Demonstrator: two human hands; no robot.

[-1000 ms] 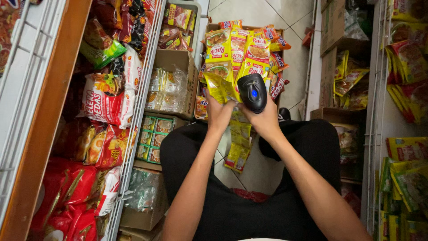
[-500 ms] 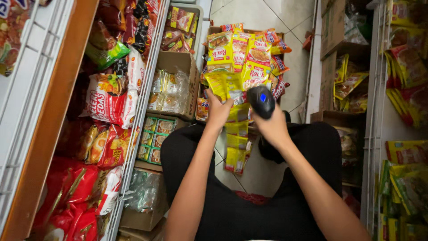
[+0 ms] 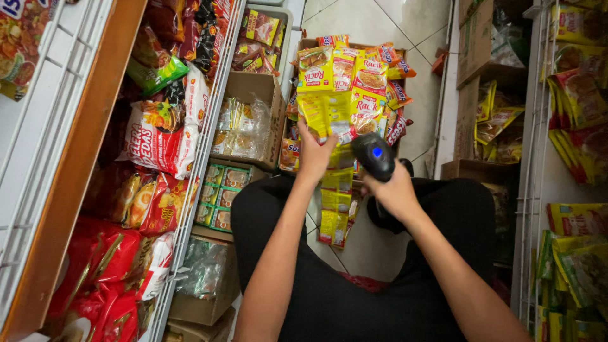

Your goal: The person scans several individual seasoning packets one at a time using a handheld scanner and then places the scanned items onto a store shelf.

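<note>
A brown cardboard box (image 3: 304, 47) of seasoning sachets stands on the floor ahead. My left hand (image 3: 315, 155) grips a long yellow sachet strip (image 3: 335, 183) over it; my right hand (image 3: 394, 190), just beside, is clamped on a black handheld scanner (image 3: 373, 155). The boxed sachets look unscanned.

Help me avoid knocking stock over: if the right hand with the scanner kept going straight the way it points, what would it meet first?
Probably the hanging strip of yellow sachets that the left hand holds up, just ahead of the right hand and its black scanner; depth is unclear.
</note>
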